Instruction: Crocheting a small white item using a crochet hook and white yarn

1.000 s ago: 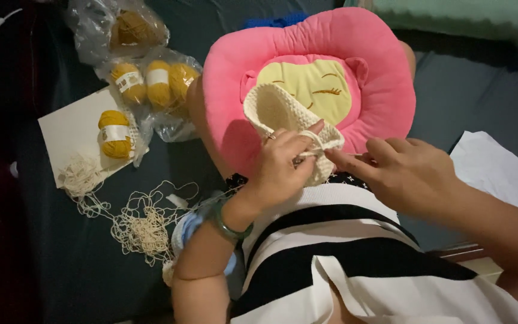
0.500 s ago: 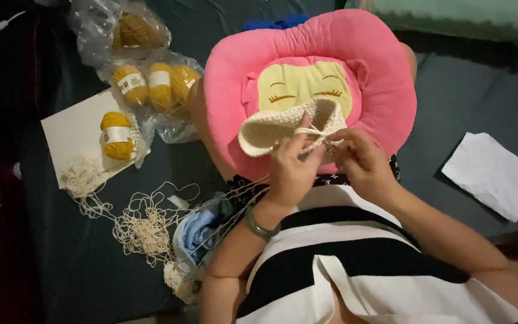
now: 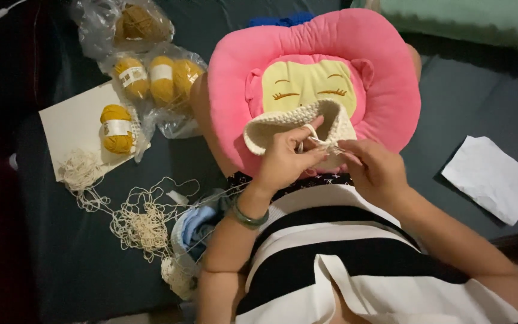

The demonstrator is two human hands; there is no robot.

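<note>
Holding a cream knitted piece (image 3: 292, 123) over a pink cushion (image 3: 385, 78), the left hand (image 3: 283, 159) pinches its edge and thread. The right hand (image 3: 376, 168) grips a thin hook at the same spot. The piece is already a small cup shape. Lots of loose cream yarn (image 3: 142, 219) is left beside yellow yarn balls (image 3: 151, 75).

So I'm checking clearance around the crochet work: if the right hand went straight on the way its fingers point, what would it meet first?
Probably the left hand: the right hand points leftward at it, across the cream crochet piece.
</note>
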